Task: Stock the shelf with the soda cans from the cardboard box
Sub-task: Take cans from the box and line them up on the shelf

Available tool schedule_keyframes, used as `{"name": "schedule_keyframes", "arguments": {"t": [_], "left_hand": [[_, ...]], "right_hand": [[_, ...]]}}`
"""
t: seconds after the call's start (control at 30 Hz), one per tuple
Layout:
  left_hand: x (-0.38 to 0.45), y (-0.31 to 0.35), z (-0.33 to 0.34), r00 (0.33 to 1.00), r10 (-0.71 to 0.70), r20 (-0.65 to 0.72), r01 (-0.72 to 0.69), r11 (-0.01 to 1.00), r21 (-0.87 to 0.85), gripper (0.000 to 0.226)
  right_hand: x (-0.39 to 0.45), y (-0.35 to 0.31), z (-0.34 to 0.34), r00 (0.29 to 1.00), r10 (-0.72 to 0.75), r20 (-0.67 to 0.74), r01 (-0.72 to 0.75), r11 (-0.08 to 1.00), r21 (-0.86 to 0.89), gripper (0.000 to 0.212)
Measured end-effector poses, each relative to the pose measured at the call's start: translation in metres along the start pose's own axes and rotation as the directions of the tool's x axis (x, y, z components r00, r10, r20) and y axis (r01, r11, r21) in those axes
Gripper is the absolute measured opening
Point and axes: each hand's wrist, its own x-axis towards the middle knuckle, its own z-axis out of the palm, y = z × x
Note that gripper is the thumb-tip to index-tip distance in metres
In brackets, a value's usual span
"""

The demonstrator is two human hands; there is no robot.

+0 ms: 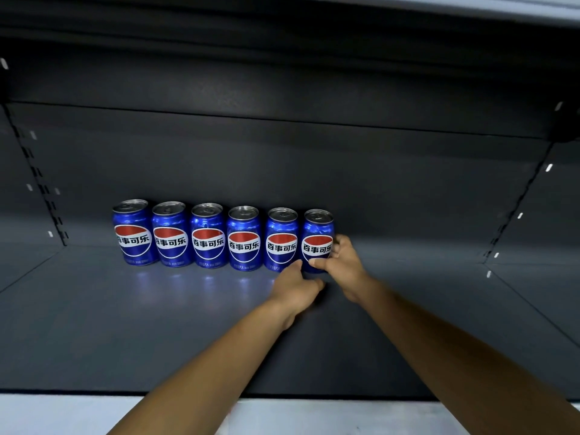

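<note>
Several blue soda cans with red, white and blue logos stand upright in a row at the back of the dark grey shelf. The rightmost can is held at its lower part by my right hand, thumb on the front and fingers round its right side. My left hand reaches to the base of that can from the left, fingertips touching low between it and the neighbouring can. The leftmost can stands near the left upright. The cardboard box is out of view.
The shelf board stretches wide to the right of the cans and in front of them. Slotted uprights run along both back corners. Another shelf hangs overhead. The pale front edge of the shelf lies at the bottom.
</note>
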Motion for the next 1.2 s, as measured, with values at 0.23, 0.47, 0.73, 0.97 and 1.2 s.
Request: {"name": "schedule_keyframes", "arguments": {"t": [0.23,0.47,0.73,0.97,1.2], "left_hand": [[-0.008,-0.003,0.004,0.998,-0.027,-0.063,0.028,0.999,0.03,0.034],[-0.022,0.009,0.017,0.997,-0.034,-0.074,0.036,0.999,0.016,0.021],[-0.058,0.045,0.059,0.999,-0.01,-0.042,0.011,1.0,0.012,0.041],[-0.104,0.074,0.11,1.0,-0.002,-0.002,0.002,0.999,0.053,0.022],[-0.142,0.091,0.165,0.999,0.006,0.048,-0.009,0.998,0.055,0.037]], "right_hand": [[-0.012,0.0,-0.011,0.997,0.07,-0.022,-0.071,0.996,-0.058,0.078],[-0.039,-0.013,-0.036,0.995,0.081,-0.058,-0.086,0.992,-0.096,0.063],[-0.088,-0.027,-0.096,0.996,0.084,-0.036,-0.087,0.991,-0.098,0.05],[-0.144,-0.026,-0.167,0.988,0.153,0.009,-0.152,0.985,-0.079,0.034],[-0.198,-0.019,-0.238,0.965,0.215,0.15,-0.208,0.976,-0.066,0.026]]}}
